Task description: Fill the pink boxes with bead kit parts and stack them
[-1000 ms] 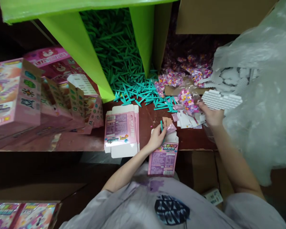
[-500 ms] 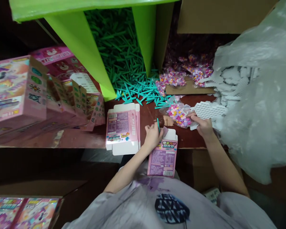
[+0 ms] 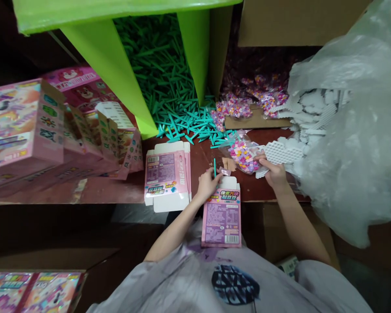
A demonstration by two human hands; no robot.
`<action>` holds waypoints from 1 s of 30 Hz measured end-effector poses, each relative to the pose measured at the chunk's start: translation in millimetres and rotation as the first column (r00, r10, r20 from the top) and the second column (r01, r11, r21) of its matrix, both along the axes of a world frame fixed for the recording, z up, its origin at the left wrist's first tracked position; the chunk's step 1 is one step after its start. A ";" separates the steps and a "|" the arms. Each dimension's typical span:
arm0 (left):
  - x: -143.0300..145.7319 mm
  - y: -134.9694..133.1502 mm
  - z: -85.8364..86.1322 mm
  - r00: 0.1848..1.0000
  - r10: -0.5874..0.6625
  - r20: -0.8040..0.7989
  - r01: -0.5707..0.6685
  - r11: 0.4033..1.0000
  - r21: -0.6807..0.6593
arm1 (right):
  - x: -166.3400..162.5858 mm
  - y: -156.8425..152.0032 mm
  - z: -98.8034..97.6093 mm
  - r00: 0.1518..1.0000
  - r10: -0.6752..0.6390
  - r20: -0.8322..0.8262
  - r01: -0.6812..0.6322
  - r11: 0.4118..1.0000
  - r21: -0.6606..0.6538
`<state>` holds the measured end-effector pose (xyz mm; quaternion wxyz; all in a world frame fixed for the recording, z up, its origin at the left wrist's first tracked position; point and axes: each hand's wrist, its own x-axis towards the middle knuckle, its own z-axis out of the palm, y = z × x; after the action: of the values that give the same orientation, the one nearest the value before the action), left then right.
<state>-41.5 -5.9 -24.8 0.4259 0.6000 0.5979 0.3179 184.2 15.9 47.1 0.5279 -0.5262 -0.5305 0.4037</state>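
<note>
White plate [image 3: 283,152] partly hidden behind right hand [image 3: 275,174]

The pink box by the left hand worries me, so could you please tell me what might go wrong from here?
The pink box juts past the edge of the table, so it might tip off. The left hand holds a thin green stick that could slip out. The right hand handles both a bag of blocks and a white board, so one might drop.

the stick [image 3: 214,164] is teal, the box [image 3: 221,221] pink and purple, the bagged bricks [image 3: 243,154] pink and orange.
</note>
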 end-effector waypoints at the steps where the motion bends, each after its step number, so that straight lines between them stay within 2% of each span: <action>1: -1.8 2.2 0.4 0.999 0.006 0.048 -0.006 1.000 0.006 | 0.8 0.0 -0.8 1.000 -0.009 -0.030 0.008 1.000 -0.004; 3: -4.1 4.8 4.1 0.994 0.029 0.101 -0.034 0.998 0.046 | 2.3 0.0 -2.6 0.997 -0.026 -0.078 0.026 1.000 -0.001; 5: -3.6 2.5 9.8 0.998 0.017 0.052 -0.023 0.994 0.107 | 3.8 -0.2 -4.5 0.992 -0.054 -0.114 0.056 0.998 0.010; 7: 0.0 -6.5 15.1 0.992 -0.037 -0.121 0.057 0.985 0.164 | 4.9 -0.7 -6.6 0.986 -0.080 -0.149 0.082 0.997 0.005; 9: 5.6 -20.2 19.0 0.934 -0.052 -0.353 0.124 0.975 0.185 | 5.7 -1.6 -8.8 0.978 -0.102 -0.183 0.101 0.995 -0.016; 11: 11.1 -32.7 22.0 0.848 0.018 -0.529 0.090 0.980 0.176 | 6.6 -2.5 -10.4 0.972 -0.115 -0.204 0.109 0.993 -0.041; 14: 15.6 -35.8 25.5 0.752 0.154 -0.641 -0.018 0.977 0.213 | 8.1 -3.5 -11.3 0.968 -0.117 -0.221 0.109 0.993 -0.046; 16: 16.0 -23.9 25.2 0.749 0.175 -0.639 0.014 0.960 0.280 | 8.7 -3.8 -10.9 0.967 -0.113 -0.227 0.108 0.993 -0.037; 17: 15.8 -14.9 23.7 0.763 0.136 -0.631 0.086 0.947 0.308 | 8.6 -4.0 -10.6 0.967 -0.115 -0.229 0.110 0.993 -0.035; 20: 15.3 13.0 14.8 0.773 -0.113 -0.624 0.366 0.883 0.293 | 6.8 -4.9 -9.5 0.966 -0.134 -0.223 0.129 0.991 -0.036; 22: 14.7 24.0 8.6 0.773 -0.214 -0.598 0.442 0.857 0.266 | 5.3 -6.4 -8.8 0.963 -0.148 -0.226 0.144 0.989 -0.032; 24: 12.2 24.8 5.4 0.836 -0.185 -0.517 0.387 0.866 0.316 | 5.0 -8.3 -8.1 0.959 -0.158 -0.235 0.158 0.987 -0.020; 26: 6.4 16.8 5.9 0.893 -0.175 -0.415 0.352 0.846 0.401 | 6.9 -10.1 -7.4 0.955 -0.168 -0.245 0.170 0.985 -0.013; 28: -2.7 4.3 9.3 0.885 -0.255 -0.390 0.417 0.807 0.419 | 10.2 -11.2 -6.9 0.947 -0.175 -0.268 0.171 0.985 -0.040; 30: -12.8 -7.8 14.5 0.828 -0.350 -0.437 0.518 0.777 0.357 | 12.1 -11.6 -7.0 0.933 -0.177 -0.312 0.157 0.984 -0.088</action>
<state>-54.3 -13.7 -10.3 0.2213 0.8529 0.4126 0.2310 196.3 4.2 40.1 0.6225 -0.5132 -0.3788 0.4534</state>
